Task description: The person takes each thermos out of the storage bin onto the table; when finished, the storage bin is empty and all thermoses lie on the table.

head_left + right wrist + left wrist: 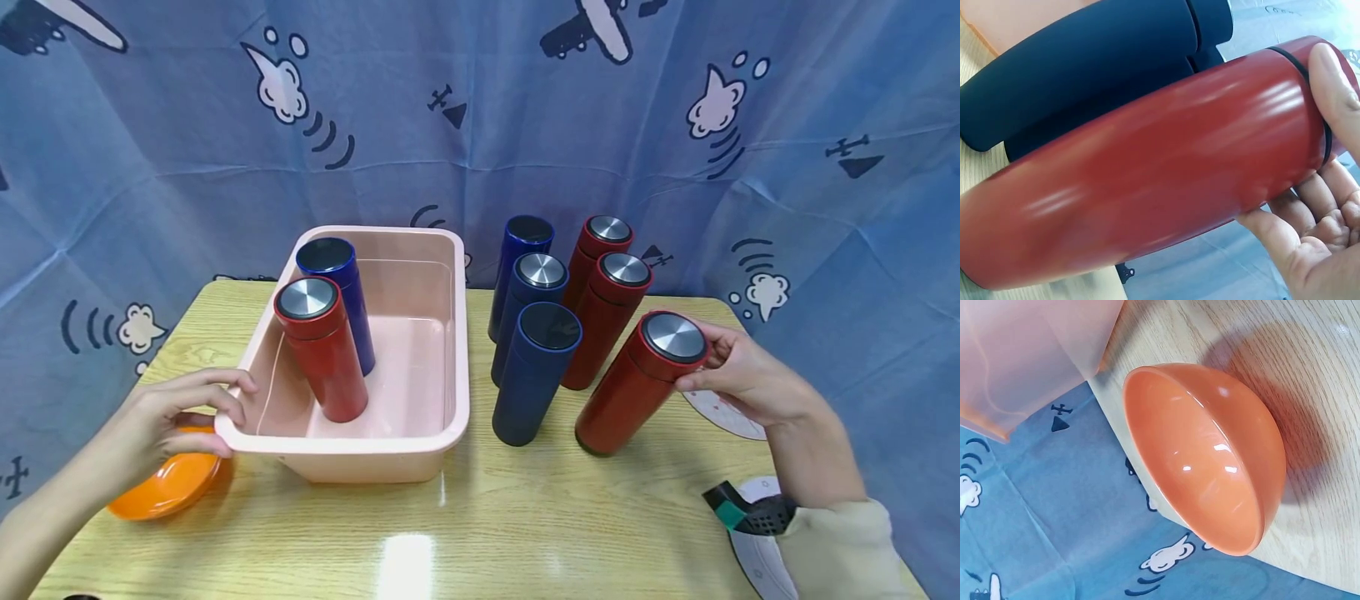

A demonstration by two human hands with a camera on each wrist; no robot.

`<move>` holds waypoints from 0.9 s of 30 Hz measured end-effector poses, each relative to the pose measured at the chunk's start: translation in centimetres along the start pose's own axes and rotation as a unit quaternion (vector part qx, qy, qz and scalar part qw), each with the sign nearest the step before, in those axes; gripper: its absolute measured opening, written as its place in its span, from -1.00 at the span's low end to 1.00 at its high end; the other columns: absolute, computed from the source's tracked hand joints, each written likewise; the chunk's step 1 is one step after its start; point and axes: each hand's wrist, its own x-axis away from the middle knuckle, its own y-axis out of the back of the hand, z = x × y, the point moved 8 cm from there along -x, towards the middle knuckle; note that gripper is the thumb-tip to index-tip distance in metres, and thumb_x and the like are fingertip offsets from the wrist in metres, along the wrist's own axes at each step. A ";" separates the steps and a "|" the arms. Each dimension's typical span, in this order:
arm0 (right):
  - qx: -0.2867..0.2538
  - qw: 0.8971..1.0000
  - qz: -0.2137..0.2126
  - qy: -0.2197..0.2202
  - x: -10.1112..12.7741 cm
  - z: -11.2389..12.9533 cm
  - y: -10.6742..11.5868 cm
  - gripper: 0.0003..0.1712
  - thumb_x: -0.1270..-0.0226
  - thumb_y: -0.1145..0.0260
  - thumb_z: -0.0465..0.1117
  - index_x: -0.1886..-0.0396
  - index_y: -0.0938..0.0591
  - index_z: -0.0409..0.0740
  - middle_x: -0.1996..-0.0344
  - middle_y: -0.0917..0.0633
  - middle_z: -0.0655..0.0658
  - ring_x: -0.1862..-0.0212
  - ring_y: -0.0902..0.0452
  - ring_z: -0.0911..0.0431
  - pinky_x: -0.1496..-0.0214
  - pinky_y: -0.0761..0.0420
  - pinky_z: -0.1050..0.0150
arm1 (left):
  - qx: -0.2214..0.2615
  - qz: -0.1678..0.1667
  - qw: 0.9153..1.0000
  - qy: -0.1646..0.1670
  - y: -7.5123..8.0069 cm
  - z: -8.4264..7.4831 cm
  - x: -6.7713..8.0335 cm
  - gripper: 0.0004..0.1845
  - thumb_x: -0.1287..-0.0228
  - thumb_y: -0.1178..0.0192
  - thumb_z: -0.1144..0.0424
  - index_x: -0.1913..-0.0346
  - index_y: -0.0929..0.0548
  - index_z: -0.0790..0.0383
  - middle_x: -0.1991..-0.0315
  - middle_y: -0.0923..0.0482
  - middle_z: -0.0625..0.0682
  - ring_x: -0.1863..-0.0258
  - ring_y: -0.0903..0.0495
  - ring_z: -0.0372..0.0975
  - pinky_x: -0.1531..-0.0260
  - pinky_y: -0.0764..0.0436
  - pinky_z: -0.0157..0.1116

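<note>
My left hand (176, 412) pinches the rim of a pink plastic bin (360, 446) at its front left corner. Inside the bin, a red thermos flask (330, 367) with a silver lid stands in front of a glossy blue one (352, 292). At the right, my right hand (750, 371) grips another red thermos flask (637, 387) near its silver-topped lid. That flask fills much of the right wrist view, with fingers (1335, 103) around its upper end. Whether its base touches the table cannot be told.
Between the bin and my right hand stand a matte navy flask (536, 375), more blue flasks behind it, and two red flasks (600, 325). An orange bowl (1210, 456) sits left of the bin, under my left hand. Pale round mats (757, 550) lie at the table's right edge.
</note>
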 end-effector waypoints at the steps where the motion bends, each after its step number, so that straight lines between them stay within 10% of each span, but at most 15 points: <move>1: -0.007 1.000 0.000 0.000 -0.1 -0.2 0.1 -0.32 -0.14 -0.17 -0.72 -0.20 -0.53 -0.10 -0.01 -0.68 -0.06 -0.02 -0.61 0.15 0.00 -0.64 0.32 | -0.003 0.000 1.000 0.000 0.0 0.0 0.0 -0.40 0.55 -0.43 0.72 0.28 -0.63 0.17 0.01 -0.56 -0.05 -0.01 -0.50 -0.41 0.28 -0.64 -0.52; 27: -0.015 0.998 -0.037 -0.049 -1.6 -2.4 1.2 -0.34 -0.14 -0.23 -0.66 -0.16 -0.56 0.00 0.00 -0.68 -0.01 -0.03 -0.59 0.20 -0.01 -0.63 0.36 | -0.022 0.001 1.000 -0.004 0.1 -0.2 -0.2 -0.44 0.51 -0.46 0.65 0.28 -0.63 0.14 0.01 -0.56 -0.07 -0.01 -0.49 -0.43 0.29 -0.64 -0.53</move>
